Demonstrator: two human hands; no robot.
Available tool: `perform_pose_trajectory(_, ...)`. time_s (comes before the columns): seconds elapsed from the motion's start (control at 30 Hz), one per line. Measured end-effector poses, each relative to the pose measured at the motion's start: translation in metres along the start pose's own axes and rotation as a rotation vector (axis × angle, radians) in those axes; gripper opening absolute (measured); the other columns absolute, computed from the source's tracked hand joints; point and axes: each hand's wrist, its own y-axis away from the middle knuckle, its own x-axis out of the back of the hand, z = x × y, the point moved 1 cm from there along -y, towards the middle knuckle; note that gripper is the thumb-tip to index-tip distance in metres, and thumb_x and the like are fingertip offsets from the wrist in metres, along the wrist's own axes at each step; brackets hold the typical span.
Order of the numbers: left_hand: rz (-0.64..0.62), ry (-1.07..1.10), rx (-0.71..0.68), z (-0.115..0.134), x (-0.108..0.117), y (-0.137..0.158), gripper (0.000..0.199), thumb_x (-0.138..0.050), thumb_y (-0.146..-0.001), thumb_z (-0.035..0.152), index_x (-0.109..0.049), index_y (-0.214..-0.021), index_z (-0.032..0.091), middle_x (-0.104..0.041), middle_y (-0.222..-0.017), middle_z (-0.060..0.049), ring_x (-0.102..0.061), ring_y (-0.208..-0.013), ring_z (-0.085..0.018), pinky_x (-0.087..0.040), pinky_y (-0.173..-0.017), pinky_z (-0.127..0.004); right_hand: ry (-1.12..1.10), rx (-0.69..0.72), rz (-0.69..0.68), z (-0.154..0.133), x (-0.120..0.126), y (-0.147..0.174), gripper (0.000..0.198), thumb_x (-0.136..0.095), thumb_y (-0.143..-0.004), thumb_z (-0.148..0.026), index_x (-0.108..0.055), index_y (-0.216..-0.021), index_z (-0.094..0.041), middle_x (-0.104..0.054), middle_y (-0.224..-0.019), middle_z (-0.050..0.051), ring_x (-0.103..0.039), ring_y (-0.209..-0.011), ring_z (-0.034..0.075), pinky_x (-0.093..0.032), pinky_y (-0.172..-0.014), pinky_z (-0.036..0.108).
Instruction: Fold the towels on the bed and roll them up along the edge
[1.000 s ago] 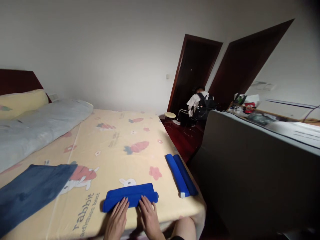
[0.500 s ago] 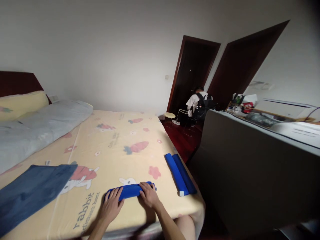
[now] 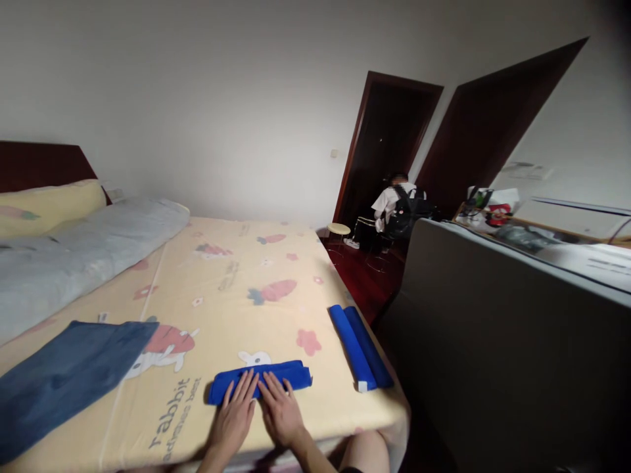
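Using the blue cloth (image 3: 296,376) as clock center here: it's lying on the bed (image 3: 221,335) near the 6 o'clock edge, long side running roughly 9 to 3, w/ the left hand (image 3: 236,417) and right hand (image 3: 283,410) resting on its middle. Imo this is looking like a pressing/smoothing step, so anyone doing it well is keeping fingers flat, spreading pressure evenly & working out toward 9 and 3, bc bearing down only on the middle is prob leaving the ends loose. Going gently is prob helping too, since the bed is likely giving a bit underneath. Fingers now: the left ones are lying nearly straight, slightly spread, tips touching the cloth & pointing abt 1 o'clock. The right ones are mirroring that, extended w/ small gaps, tips pointing abt 11. Neither hand is gripping or pinching anything afaict, just touching the top; can't tell if the thumbs are touching fabric. A bright blue roll (image 3: 350,347) and a darker blue roll (image 3: 369,347) are lying side by side btwn 2 and 3, and a grey-blue cloth (image 3: 69,374) is lying flat at 9, well apart.
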Motion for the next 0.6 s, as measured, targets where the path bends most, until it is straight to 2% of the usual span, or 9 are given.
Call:
perform_pose_trajectory(0.07, -0.053, 0.014, 0.008, -0.020, 0.010, 0.005, 0.060, -0.036, -0.096, 0.035, -0.018, -0.153, 0.030, -0.035, -0.155, -0.002, -0.036, -0.141, -0.021, -0.027, -0.115, -0.043, 0.010, -0.027, -0.007, 0.023, 0.015, 0.008, 0.061, -0.037, -0.098, -0.028, -0.016, -0.155, -0.029, -0.027, -0.157, 0.004, -0.028, -0.143, 0.023, -0.026, -0.115, 0.047)
perform_pose_trajectory(0.13, -0.127, 0.041, 0.010, -0.040, 0.019, 0.002, 0.061, -0.036, -0.096, 0.042, -0.018, -0.153, 0.032, -0.034, -0.156, -0.002, -0.035, -0.142, -0.021, -0.026, -0.116, -0.043, 0.005, -0.062, -0.035, 0.048, 0.028, 0.010, 0.062, -0.037, -0.099, -0.034, -0.014, -0.156, -0.027, -0.026, -0.157, 0.005, -0.026, -0.144, 0.024, -0.021, -0.117, 0.047)
perform_pose_trajectory(0.23, -0.299, 0.088, 0.037, -0.057, 0.027, -0.017, 0.062, -0.040, -0.093, 0.044, -0.027, -0.151, 0.030, -0.033, -0.156, -0.003, -0.033, -0.143, -0.022, -0.027, -0.115, -0.044, -0.025, -0.064, -0.147, 0.073, 0.039, -0.003, 0.069, -0.042, -0.096, -0.046, -0.015, -0.156, -0.024, -0.028, -0.156, 0.006, -0.027, -0.143, 0.026, -0.019, -0.117, 0.048)
perform_pose_trajectory(0.33, -0.458, 0.110, 0.135, -0.063, 0.031, -0.041, 0.067, -0.048, -0.085, 0.044, -0.035, -0.149, 0.028, -0.031, -0.157, -0.003, -0.029, -0.145, -0.023, -0.028, -0.114, -0.045, -0.051, -0.103, -0.256, 0.084, 0.038, -0.024, 0.077, -0.047, -0.090, -0.053, -0.021, -0.155, -0.020, -0.030, -0.155, 0.010, -0.030, -0.142, 0.029, -0.023, -0.115, 0.050)
perform_pose_trajectory(0.5, -0.502, 0.124, 0.190, -0.068, 0.036, -0.053, 0.070, -0.049, -0.082, 0.046, -0.035, -0.149, 0.029, -0.027, -0.159, -0.003, -0.024, -0.147, -0.023, -0.026, -0.115, -0.047, -0.056, -0.150, -0.317, 0.092, 0.034, -0.036, 0.085, -0.052, -0.083, -0.052, -0.023, -0.154, -0.016, -0.027, -0.156, 0.013, -0.029, -0.142, 0.033, -0.025, -0.113, 0.053)
perform_pose_trajectory(0.6, -0.499, 0.037, 0.219, -0.061, 0.033, -0.051, 0.069, -0.049, -0.082, 0.043, -0.036, -0.148, 0.028, -0.026, -0.159, -0.006, -0.022, -0.147, -0.028, -0.020, -0.115, -0.057, -0.012, -0.181, -0.249, 0.085, 0.030, -0.033, 0.081, -0.051, -0.084, -0.044, -0.023, -0.154, -0.016, -0.023, -0.157, 0.012, -0.025, -0.143, 0.034, -0.022, -0.115, 0.055)
